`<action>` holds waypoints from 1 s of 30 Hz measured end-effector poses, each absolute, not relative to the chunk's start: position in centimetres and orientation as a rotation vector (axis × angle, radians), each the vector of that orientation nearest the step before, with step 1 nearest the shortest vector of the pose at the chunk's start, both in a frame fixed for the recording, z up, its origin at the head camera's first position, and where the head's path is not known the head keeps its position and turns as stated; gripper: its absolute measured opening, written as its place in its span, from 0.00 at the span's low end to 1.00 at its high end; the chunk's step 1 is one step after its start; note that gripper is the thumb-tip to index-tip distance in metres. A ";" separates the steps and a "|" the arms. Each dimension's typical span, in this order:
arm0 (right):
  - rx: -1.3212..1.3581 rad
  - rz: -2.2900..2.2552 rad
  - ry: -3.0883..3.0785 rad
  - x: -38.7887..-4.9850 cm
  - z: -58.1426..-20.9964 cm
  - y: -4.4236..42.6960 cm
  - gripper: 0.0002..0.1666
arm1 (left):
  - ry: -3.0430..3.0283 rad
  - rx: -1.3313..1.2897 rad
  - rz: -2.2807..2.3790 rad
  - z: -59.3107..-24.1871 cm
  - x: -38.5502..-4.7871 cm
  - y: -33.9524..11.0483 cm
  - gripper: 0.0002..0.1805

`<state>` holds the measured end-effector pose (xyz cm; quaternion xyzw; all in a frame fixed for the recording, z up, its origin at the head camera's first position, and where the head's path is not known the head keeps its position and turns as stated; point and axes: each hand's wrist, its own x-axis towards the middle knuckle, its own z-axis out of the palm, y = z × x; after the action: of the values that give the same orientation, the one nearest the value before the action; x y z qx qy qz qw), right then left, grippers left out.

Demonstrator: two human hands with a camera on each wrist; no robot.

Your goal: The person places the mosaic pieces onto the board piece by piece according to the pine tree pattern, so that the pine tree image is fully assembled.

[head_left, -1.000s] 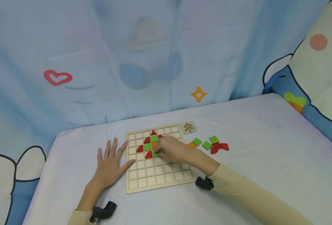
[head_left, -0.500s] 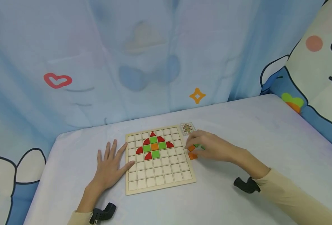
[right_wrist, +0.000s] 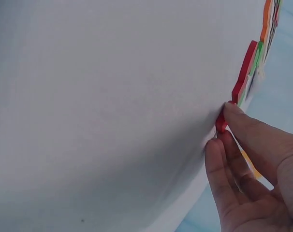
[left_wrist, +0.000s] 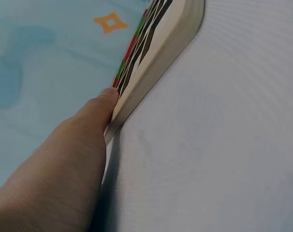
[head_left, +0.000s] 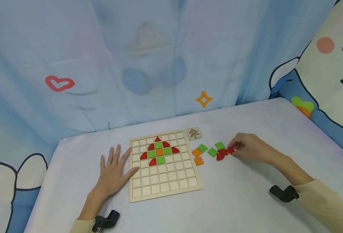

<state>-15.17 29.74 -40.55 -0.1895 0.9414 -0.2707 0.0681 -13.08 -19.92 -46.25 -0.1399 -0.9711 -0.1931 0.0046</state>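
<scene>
A wooden grid board [head_left: 165, 193] lies on the table with red, green and orange pieces set in its upper cells. My left hand [head_left: 112, 174] is spread flat, its thumb and index finger touching the board's left edge; in the left wrist view the thumb [left_wrist: 95, 116] rests at the board's side. At the right end of the loose pieces, my right hand [head_left: 252, 147] pinches a red piece [head_left: 230, 150] between thumb and fingers. The right wrist view shows that red piece [right_wrist: 221, 121] at the fingertips, near another red piece [right_wrist: 244, 72].
Loose green pieces [head_left: 212, 152], orange pieces [head_left: 198, 161] and red pieces [head_left: 220, 157] lie right of the board. A small pattern card [head_left: 194, 133] sits by its upper right corner. A blue curtain [head_left: 148, 71] hangs behind the table.
My right hand has moved right from the board, past the orange and green pieces, to the red piece. An orange square now lies below the other orange one. My left hand has stayed in place.
</scene>
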 end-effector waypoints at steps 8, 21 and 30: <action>-0.464 -0.835 2.752 -16.0 -40.1 29.8 0.11 | -3.036 -0.450 -0.617 -46.2 -13.1 -19.9 0.47; -0.287 -0.834 2.646 -16.6 -39.5 29.4 0.12 | -3.035 -0.448 -0.602 -46.3 -13.0 -20.0 0.47; -0.286 -0.808 2.639 -17.0 -38.9 29.1 0.13 | -3.034 -0.447 -0.611 -46.1 -13.0 -19.9 0.47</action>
<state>-16.98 29.09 -38.91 -0.1015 0.9351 -0.2864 0.1823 -12.98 -19.91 -46.13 -0.1429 -0.9702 -0.1954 0.0075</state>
